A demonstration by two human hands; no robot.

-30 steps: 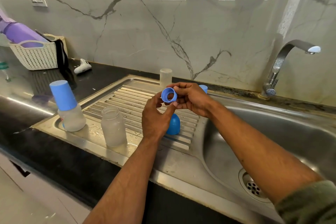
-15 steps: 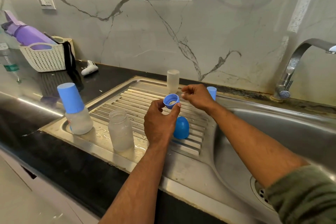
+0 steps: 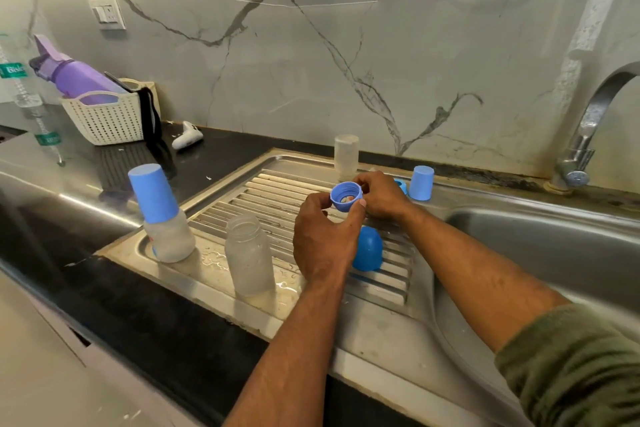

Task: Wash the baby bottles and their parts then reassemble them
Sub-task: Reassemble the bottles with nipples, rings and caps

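Observation:
My left hand (image 3: pixel 323 239) and my right hand (image 3: pixel 379 196) both grip a blue screw ring (image 3: pixel 345 196) above the ribbed draining board (image 3: pixel 277 191), its open side up with something pale inside. An open frosted bottle (image 3: pixel 250 255) stands left of my left hand. Further left, an assembled bottle with a blue cap (image 3: pixel 161 215) stands upright. A blue dome cap (image 3: pixel 367 250) lies under my left wrist. At the back stand an upturned frosted bottle (image 3: pixel 346 152), a blue cap (image 3: pixel 421 183) and a blue ring (image 3: pixel 401 185) half hidden by my right hand.
The steel sink basin (image 3: pixel 554 246) is at the right, with the tap (image 3: pixel 585 135) behind it. A white basket (image 3: pixel 104 118) with a purple bottle (image 3: pixel 69 74) sits on the black counter at the back left, near a small white object (image 3: pixel 187 139).
My right hand came back onto the blue ring, which my left hand had held alone half a second ago. The view shifted to the left.

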